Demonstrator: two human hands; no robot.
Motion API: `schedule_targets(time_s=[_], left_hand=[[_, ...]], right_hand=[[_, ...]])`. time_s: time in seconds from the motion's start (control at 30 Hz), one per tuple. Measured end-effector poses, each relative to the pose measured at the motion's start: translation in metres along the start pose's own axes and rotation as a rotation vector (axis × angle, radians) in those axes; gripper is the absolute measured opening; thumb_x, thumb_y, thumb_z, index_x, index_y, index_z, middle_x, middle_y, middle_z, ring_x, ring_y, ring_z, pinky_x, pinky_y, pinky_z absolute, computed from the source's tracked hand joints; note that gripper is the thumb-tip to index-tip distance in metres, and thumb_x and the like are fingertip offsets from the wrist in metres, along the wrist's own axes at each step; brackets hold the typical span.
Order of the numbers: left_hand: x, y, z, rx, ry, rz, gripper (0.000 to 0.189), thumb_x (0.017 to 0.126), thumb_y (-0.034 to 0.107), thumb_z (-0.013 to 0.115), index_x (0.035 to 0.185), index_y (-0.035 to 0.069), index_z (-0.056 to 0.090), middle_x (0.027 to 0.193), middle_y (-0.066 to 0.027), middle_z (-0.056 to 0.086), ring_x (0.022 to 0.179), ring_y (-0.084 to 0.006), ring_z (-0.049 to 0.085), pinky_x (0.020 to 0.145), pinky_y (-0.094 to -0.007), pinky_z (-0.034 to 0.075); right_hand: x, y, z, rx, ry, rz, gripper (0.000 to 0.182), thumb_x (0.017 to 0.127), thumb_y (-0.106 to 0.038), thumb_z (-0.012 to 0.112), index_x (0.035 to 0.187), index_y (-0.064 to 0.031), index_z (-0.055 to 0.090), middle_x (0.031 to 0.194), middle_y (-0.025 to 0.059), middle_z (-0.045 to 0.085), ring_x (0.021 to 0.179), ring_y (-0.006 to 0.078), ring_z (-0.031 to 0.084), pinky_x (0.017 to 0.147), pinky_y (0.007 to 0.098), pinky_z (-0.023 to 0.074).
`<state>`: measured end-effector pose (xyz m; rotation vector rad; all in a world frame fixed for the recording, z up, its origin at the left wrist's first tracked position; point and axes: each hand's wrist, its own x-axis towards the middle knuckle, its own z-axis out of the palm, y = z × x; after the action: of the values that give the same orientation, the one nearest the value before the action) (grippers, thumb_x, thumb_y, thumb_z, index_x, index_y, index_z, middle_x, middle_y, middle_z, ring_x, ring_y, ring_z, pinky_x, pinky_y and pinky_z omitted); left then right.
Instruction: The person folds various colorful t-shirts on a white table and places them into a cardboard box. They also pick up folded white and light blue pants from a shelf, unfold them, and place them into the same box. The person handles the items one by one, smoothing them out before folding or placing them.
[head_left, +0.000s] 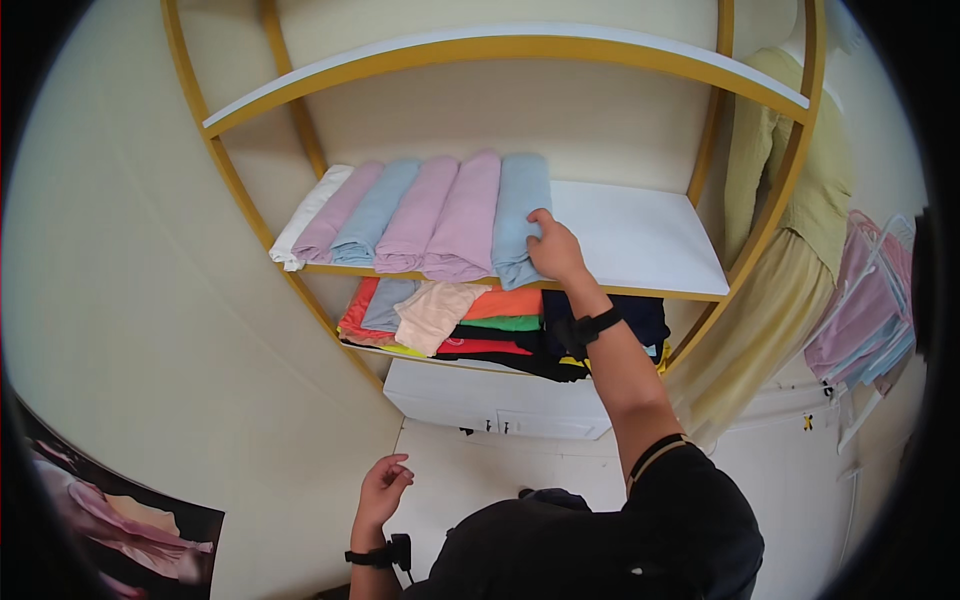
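Note:
A row of rolled cloths lies side by side on the middle shelf: a white roll (315, 214) at the left, then pink and blue ones, with a light blue roll (519, 217) at the right end. My right hand (553, 244) rests against that last roll's right side, its fingers bent and no cloth plainly gripped. My left hand (384, 484) hangs low, away from the shelves, fingers loosely curled with nothing between them. Both wrists wear black straps with small devices.
Folded garments (495, 326) fill the shelf below, above a white cabinet (495, 405). Yellow uprights (765, 232) frame the shelves. A clothed mannequin (795, 187) and a rack of hanging clothes (862, 300) stand at the right. A poster (135, 517) is at lower left.

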<state>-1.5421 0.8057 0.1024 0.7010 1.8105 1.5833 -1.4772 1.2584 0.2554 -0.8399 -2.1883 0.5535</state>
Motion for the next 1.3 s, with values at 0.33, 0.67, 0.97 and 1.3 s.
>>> schedule_targets(time_s=[0.33,0.67,0.97,1.3], left_hand=[[0.106,0.048,0.142,-0.696,-0.375,-0.203,0.056,0.097,0.044,0.031,0.133,0.002,0.036,0.131,-0.0150,0.045,0.121,-0.0268,0.045,0.100,-0.0408,0.038],[0.087,0.059,0.164,-0.294,-0.092,-0.001,0.063,0.082,0.021,0.059,0.135,0.001,0.030,0.125,-0.0155,0.048,0.116,-0.0270,0.048,0.098,-0.0393,0.038],[-0.019,0.072,0.158,0.584,0.257,0.310,0.084,0.072,0.008,0.067,0.140,0.003,0.018,0.135,-0.0247,0.033,0.127,-0.0370,0.035,0.101,-0.0423,0.033],[-0.231,0.025,0.098,0.183,1.051,0.025,0.054,0.081,0.006,0.051,0.131,-0.002,0.032,0.121,-0.0209,0.049,0.113,-0.0280,0.050,0.095,-0.0360,0.039]], right_hand=[[-0.196,0.010,-0.027,0.969,-0.248,-0.434,0.020,0.077,-0.001,0.062,0.096,-0.0048,0.056,0.089,0.0132,0.054,0.081,0.0272,0.056,0.071,0.0345,0.0452],[-0.246,0.065,0.000,0.936,-0.760,-0.237,0.055,0.075,-0.007,0.070,0.122,-0.0075,0.042,0.111,0.0153,0.047,0.103,0.0290,0.051,0.086,0.0376,0.0430],[-0.253,-0.015,0.072,1.285,-1.147,0.013,0.070,0.075,-0.010,0.069,0.131,0.0001,0.028,0.121,0.0138,0.047,0.111,0.0219,0.049,0.093,0.0364,0.0409],[-0.364,-0.104,0.059,1.510,-1.959,0.462,0.051,0.079,-0.008,0.062,0.125,-0.0016,0.042,0.115,0.0113,0.056,0.107,0.0233,0.055,0.093,0.0378,0.0438]])
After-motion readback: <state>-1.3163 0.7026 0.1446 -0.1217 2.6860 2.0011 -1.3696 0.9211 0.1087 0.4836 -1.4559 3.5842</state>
